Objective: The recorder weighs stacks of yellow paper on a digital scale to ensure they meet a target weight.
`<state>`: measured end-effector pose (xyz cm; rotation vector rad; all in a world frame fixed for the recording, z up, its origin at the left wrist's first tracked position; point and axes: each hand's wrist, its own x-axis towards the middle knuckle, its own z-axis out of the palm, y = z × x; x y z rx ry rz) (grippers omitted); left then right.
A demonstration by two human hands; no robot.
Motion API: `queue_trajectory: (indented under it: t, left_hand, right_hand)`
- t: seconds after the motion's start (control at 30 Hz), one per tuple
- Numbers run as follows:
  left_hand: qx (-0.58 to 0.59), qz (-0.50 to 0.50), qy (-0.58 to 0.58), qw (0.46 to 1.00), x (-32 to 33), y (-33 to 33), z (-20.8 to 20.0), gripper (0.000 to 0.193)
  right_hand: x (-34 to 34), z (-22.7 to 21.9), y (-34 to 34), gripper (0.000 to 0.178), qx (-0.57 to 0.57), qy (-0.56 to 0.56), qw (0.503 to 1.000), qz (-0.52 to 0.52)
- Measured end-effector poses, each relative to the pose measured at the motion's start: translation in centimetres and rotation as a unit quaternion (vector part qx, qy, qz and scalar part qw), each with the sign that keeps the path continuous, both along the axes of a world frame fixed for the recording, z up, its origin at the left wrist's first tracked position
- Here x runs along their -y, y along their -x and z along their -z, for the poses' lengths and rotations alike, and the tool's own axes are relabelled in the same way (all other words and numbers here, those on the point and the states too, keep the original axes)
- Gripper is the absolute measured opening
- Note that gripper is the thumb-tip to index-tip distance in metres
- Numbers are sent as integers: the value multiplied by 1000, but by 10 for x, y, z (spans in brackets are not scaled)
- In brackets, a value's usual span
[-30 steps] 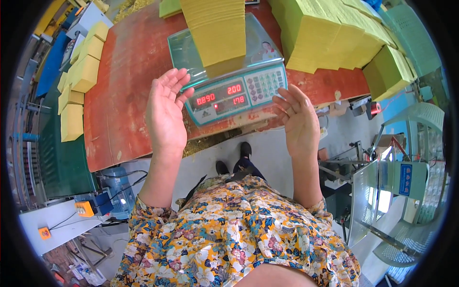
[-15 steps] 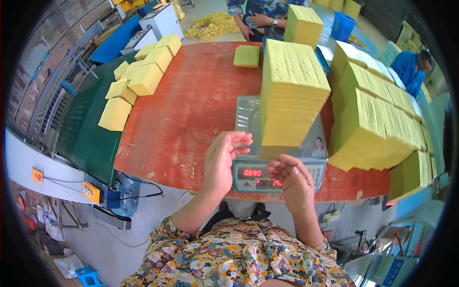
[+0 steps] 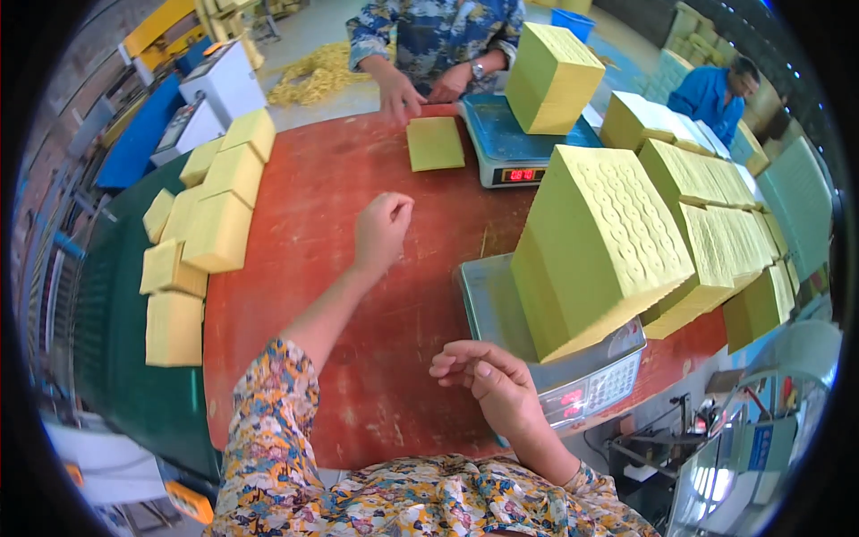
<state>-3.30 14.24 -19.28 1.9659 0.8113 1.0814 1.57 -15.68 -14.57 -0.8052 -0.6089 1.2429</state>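
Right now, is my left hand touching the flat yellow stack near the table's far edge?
Apart. The head view shows a strip of red tabletop between your left hand and the flat yellow stack.

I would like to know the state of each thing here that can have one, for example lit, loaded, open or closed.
Left hand: fingers curled in, nothing visible in it
Right hand: half open, empty
Near scale: display lit, loaded
Far scale: display lit, loaded
Tall yellow stack: standing on near scale
Smaller yellow stack: standing on far scale
Thin yellow pile: lying flat on red table
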Motion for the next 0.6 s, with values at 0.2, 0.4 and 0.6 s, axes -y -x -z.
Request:
queue_trajectory:
  t: [0.2,0.4,0.6]
  left_hand:
    - [-79,41,-292,952,-118,-82,44,12]
    - [-194,67,-335,920,-151,-118,56,20]
    - [-167,69,-363,914,-157,-120,66,9]
  right_hand:
    - [-14,1,14,33,41,78,995,48]
    - [-22,-9,10,35,54,143,987,42]
    - [-30,-17,11,38,55,192,980,9]
